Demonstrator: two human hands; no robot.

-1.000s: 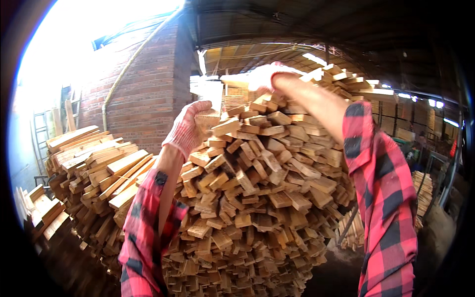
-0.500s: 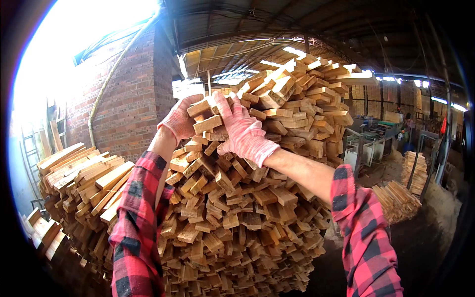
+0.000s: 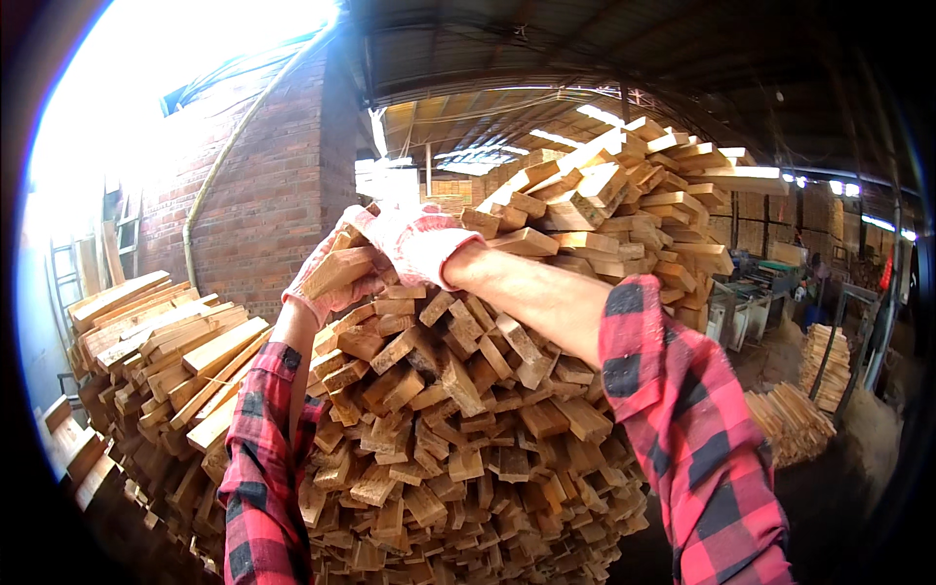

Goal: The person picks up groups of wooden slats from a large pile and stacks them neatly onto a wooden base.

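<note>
Pale pink work gloves cover both my hands at the upper left of a tall heap of wooden slats. My left hand is wrapped round a few slats, and the blunt end of one wooden slat faces me between the hands. My right hand closes over the same slats from the right, its fingers partly hidden behind them. Just right of it, more slat ends stick out of the heap.
A second slat stack stands at left, before a brick wall with a slanting pole. Thick boards top the heap at right. Beyond are machinery and smaller slat bundles on the floor.
My hands have moved left and closed together round a few slats, pulling them away from the heap's top. My right forearm now reaches farther left, and the view has shifted slightly.
</note>
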